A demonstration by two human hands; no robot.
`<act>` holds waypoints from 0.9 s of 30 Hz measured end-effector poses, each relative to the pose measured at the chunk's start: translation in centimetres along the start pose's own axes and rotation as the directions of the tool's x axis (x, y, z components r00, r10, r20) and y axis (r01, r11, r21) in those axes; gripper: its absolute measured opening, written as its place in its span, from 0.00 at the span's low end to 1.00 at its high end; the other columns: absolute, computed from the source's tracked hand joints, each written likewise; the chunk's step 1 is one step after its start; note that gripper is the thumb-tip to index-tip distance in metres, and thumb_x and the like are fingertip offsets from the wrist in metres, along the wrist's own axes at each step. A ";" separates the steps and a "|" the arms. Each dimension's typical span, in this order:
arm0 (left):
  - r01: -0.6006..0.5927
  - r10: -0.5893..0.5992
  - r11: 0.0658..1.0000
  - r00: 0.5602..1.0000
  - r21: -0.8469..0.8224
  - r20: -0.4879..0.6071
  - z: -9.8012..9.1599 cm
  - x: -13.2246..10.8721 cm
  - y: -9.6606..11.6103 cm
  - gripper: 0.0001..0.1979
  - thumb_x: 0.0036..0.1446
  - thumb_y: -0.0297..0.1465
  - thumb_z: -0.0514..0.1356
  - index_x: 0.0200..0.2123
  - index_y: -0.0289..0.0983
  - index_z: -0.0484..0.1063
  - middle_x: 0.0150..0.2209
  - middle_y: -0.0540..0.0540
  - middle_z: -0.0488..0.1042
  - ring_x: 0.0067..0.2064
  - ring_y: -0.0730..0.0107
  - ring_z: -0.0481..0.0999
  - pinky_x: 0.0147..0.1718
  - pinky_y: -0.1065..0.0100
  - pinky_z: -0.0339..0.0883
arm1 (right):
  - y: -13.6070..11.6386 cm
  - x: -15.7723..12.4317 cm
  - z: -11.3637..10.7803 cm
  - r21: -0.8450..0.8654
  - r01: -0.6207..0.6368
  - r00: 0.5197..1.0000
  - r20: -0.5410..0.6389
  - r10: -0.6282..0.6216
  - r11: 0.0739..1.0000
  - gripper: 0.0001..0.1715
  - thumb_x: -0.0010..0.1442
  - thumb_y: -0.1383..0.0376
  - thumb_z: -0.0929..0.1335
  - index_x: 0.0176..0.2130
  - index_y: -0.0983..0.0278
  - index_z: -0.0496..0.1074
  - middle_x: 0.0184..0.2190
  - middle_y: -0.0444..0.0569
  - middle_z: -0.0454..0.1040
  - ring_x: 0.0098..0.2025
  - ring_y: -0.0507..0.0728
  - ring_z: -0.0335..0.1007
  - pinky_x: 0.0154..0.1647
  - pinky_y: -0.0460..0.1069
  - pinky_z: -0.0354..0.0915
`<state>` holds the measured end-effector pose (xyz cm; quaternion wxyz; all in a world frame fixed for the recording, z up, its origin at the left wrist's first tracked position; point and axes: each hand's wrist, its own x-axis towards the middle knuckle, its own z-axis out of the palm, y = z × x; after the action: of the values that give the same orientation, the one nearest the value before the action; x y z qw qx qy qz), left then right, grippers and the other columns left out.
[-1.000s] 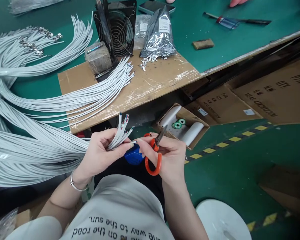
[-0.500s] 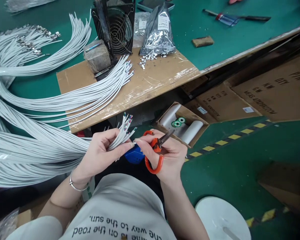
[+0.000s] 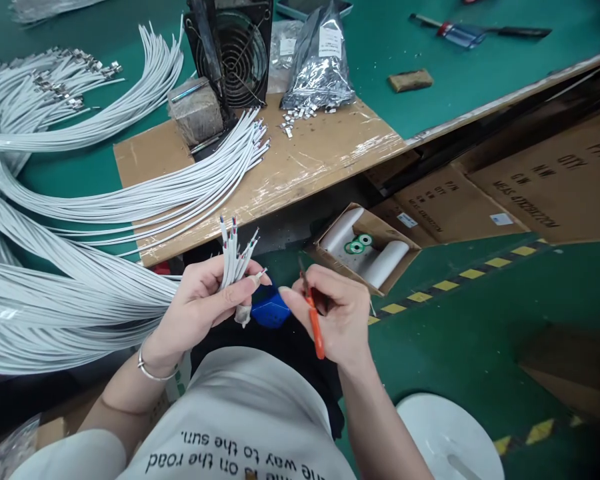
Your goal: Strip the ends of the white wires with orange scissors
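Observation:
My left hand (image 3: 205, 293) is closed round a bunch of white cables (image 3: 235, 257), whose tips with small coloured wires fan upward past the fingers. One cable end sticks out between the thumb and index finger, pointing right. To the right, my right hand (image 3: 337, 313) is wrapped round orange-handled scissors (image 3: 315, 320), seen nearly edge-on with the dark blades pointing up. A small gap separates the right thumb from the cable end. Behind the hands, low down, a blue object (image 3: 271, 311) is partly covered.
More white cable bundles (image 3: 80, 280) spread over the green table (image 3: 370, 40) at left. On a cardboard sheet (image 3: 330, 147) stand a black fan (image 3: 237, 60) and a silver bag (image 3: 315, 67) with small metal pieces. An open box (image 3: 325, 257) holds white rolls. A white round stool (image 3: 445, 433) is at lower right.
My right hand has drawn back to the right from the cable end, and the scissors have turned edge-on. The cable tips in my left hand now stand more upright.

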<state>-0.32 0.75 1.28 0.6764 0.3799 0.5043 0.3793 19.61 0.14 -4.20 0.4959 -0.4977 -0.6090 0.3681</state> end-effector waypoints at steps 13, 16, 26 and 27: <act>-0.035 0.035 0.999 0.999 -0.015 -0.002 -0.1 0.0 0.0 0.09 0.59 0.36 0.75 0.37 0.36 0.85 0.23 0.52 0.71 0.21 0.78 0.64 0.19 0.74 0.59 | -0.1 -0.4 0.7 -0.187 0.174 0.984 0.057 -0.167 0.967 0.28 0.59 0.72 0.74 0.20 0.61 0.55 0.20 0.37 0.53 0.22 0.48 0.45 0.21 0.49 0.44; -0.039 0.039 0.999 0.999 -0.012 0.001 -0.1 -0.1 0.0 0.09 0.59 0.37 0.75 0.37 0.36 0.86 0.22 0.53 0.70 0.21 0.78 0.61 0.19 0.74 0.58 | -0.1 -0.5 0.6 -0.199 0.171 0.985 0.065 -0.162 0.965 0.29 0.58 0.73 0.74 0.20 0.60 0.54 0.20 0.37 0.52 0.22 0.48 0.44 0.21 0.50 0.44; -0.042 0.043 0.999 0.999 -0.018 0.024 -0.3 0.0 -0.1 0.09 0.60 0.37 0.75 0.37 0.37 0.86 0.22 0.53 0.66 0.22 0.79 0.55 0.21 0.72 0.51 | 0.1 -0.6 0.6 -0.243 0.203 0.979 0.072 -0.191 0.949 0.28 0.59 0.73 0.73 0.21 0.60 0.53 0.20 0.37 0.52 0.23 0.49 0.44 0.21 0.50 0.44; -0.039 0.040 0.999 0.999 -0.016 0.022 -0.3 -0.1 -0.1 0.09 0.60 0.37 0.75 0.37 0.37 0.86 0.22 0.53 0.66 0.22 0.79 0.56 0.21 0.72 0.51 | 0.1 -0.6 0.6 -0.247 0.211 0.977 0.072 -0.200 0.946 0.28 0.58 0.73 0.73 0.21 0.60 0.52 0.20 0.38 0.51 0.23 0.49 0.44 0.21 0.50 0.44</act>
<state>-0.58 0.69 1.17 0.6773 0.3887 0.4860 0.3923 19.05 -0.41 -4.61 0.4499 -0.4823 -0.7107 0.2449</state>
